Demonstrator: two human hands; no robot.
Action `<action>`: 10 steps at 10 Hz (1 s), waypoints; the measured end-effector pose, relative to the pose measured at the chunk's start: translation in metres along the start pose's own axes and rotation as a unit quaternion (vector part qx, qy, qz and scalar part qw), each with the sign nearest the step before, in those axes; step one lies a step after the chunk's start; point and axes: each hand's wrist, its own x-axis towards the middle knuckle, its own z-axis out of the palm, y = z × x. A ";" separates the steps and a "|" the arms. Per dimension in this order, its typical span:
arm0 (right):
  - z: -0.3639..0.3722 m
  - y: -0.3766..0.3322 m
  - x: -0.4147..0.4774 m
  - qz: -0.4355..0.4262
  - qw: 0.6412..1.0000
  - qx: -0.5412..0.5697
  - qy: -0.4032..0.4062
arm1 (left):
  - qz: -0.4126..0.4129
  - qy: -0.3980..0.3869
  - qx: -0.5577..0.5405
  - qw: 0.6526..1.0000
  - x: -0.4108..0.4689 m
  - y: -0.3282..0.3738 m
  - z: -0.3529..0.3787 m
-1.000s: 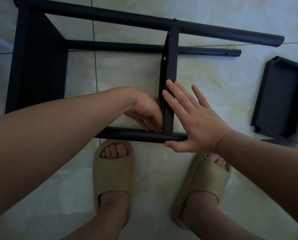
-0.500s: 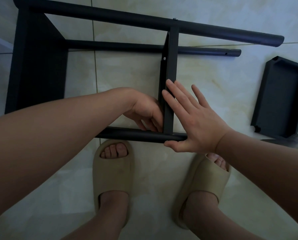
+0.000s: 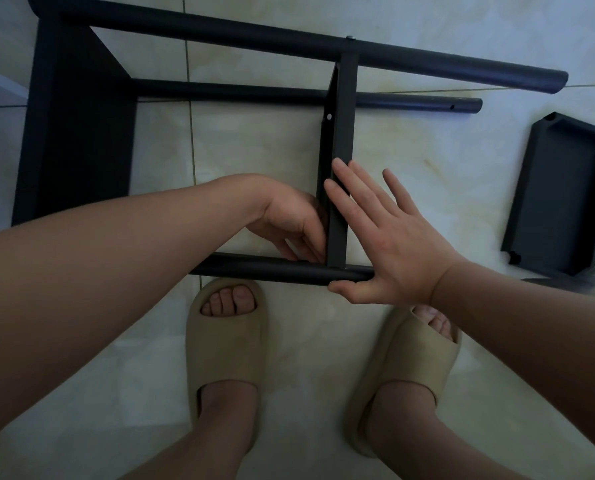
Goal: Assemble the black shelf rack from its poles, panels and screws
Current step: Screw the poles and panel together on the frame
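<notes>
No real change vs 0.5 s or 1 s back: both hands are parked at the same joint and the rack hasn't shifted. At most the left fingers are tucked a touch differently.

Left hand (image 3: 289, 220): fingers curled down into the corner where the black edge-on middle panel (image 3: 339, 140) meets the black round near pole (image 3: 254, 268), on the panel's left face. The fingers touch both the panel and the pole. The tips are hidden, so I can't tell if they pinch anything.

Right hand (image 3: 389, 244): flat, fingers straight and fanned out, pressed against the right face of the middle panel. The thumb lies along the end of the near pole. It grips nothing.

The black metal shelf rack (image 3: 81, 161) lies on its side on the pale glossy tile floor (image 3: 254, 150), part-built. Its solid black end panel (image 3: 74, 98) is at the left. 3 poles run rightward from it: the long black far pole (image 3: 254, 38), the thinner-looking black second pole (image 3: 237, 93), then the near pole. The middle panel crosses them, with a small silver screw head (image 3: 350, 38) showing where it meets the far pole.

Far right, a loose black tray-shaped panel (image 3: 562, 195) lies on the floor, rim up, well apart from the frame.

2 beige slide sandals (image 3: 225, 344) stand just this side of the near pole.
</notes>
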 end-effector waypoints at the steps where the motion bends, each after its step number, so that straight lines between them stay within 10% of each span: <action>1: 0.000 0.000 0.000 0.001 1.000 0.000 0.000 | 0.004 -0.001 -0.004 1.000 0.000 -0.002 0.000; 10: -0.002 0.000 0.000 0.002 1.000 0.001 -0.015 | 0.006 0.009 -0.005 1.000 0.000 -0.002 0.002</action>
